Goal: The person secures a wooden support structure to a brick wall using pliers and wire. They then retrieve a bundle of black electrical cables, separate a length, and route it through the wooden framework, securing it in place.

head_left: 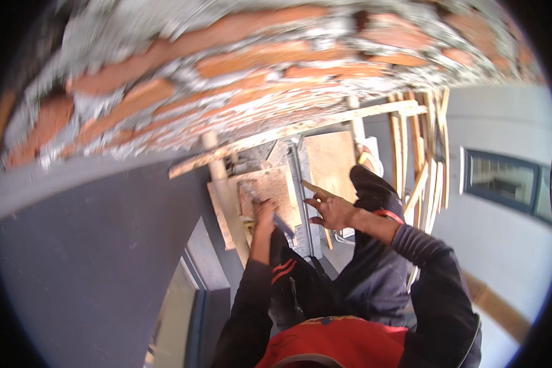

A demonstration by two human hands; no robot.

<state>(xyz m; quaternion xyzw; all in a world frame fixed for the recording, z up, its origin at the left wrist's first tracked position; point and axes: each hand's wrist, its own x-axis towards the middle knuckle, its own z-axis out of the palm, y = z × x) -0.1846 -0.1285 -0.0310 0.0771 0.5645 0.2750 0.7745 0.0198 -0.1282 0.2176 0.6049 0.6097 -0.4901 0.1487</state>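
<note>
My left hand (265, 213) is closed around a narrow tool. Its dark blue-grey end (283, 226) sticks out toward my knee, and its kind is blurred by motion. Beyond that hand lies a wooden board (276, 184) with grey smears. My right hand (332, 212) reaches leftward with its fingers stretched and apart. Along its far side runs a pale wooden stick (319, 189); I cannot tell whether the hand touches it. Both hands are above my legs, over the planks.
A rough brick wall (239, 80) with smeared mortar rises ahead. A timber rail (288, 127) on posts crosses before it. A second board (329, 159) lies right of a metal strip (302, 193). Upright timber strips (418, 147) and a window (503, 178) are at right; a dark grey wall (98, 245) at left.
</note>
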